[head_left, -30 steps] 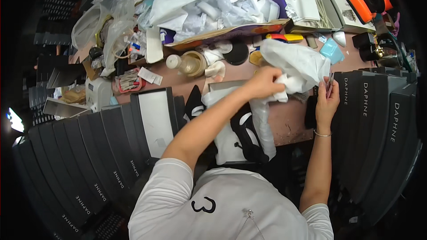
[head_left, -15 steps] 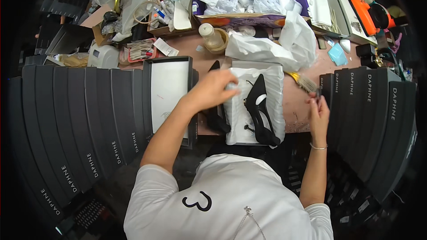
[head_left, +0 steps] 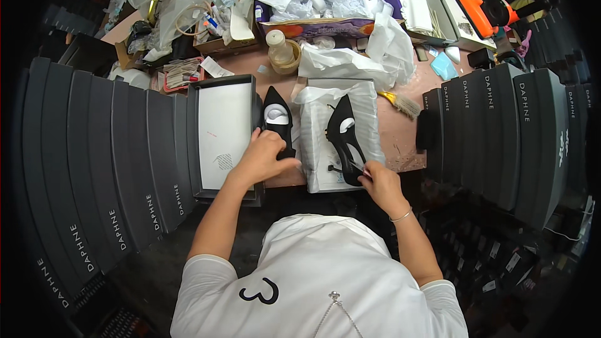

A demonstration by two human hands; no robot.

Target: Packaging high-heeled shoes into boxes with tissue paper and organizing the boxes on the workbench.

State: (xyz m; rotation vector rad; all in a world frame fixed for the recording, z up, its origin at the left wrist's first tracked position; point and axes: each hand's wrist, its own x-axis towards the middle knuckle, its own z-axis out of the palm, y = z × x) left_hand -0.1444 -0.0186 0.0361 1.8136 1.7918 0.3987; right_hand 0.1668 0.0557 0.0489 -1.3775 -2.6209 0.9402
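A black pointed slingback shoe (head_left: 342, 126) lies on its side in an open shoebox lined with white tissue paper (head_left: 309, 126). Its mate, a black pointed shoe (head_left: 276, 101) with white padding inside, stands on the table left of that box. My left hand (head_left: 263, 155) is at this second shoe, fingers over its middle and thumb stretched apart to the right. My right hand (head_left: 383, 186) is closed by the heel end of the boxed shoe. Between its fingertips is a small thin tool (head_left: 361, 168), pale with a reddish part, whose kind I cannot make out.
An open box lid (head_left: 225, 128) with a white inside lies at left. Dark shoeboxes stand in rows on the left (head_left: 134, 150) and right (head_left: 494, 131). Behind are a yellow-handled brush (head_left: 400, 104), a bottle (head_left: 280, 50), white paper (head_left: 350, 62) and a purple carton (head_left: 350, 27).
My left hand has come down from above the tissue-lined box to the left shoe, which now stands upright. My right hand has moved left from beside the right-hand boxes to the boxed shoe.
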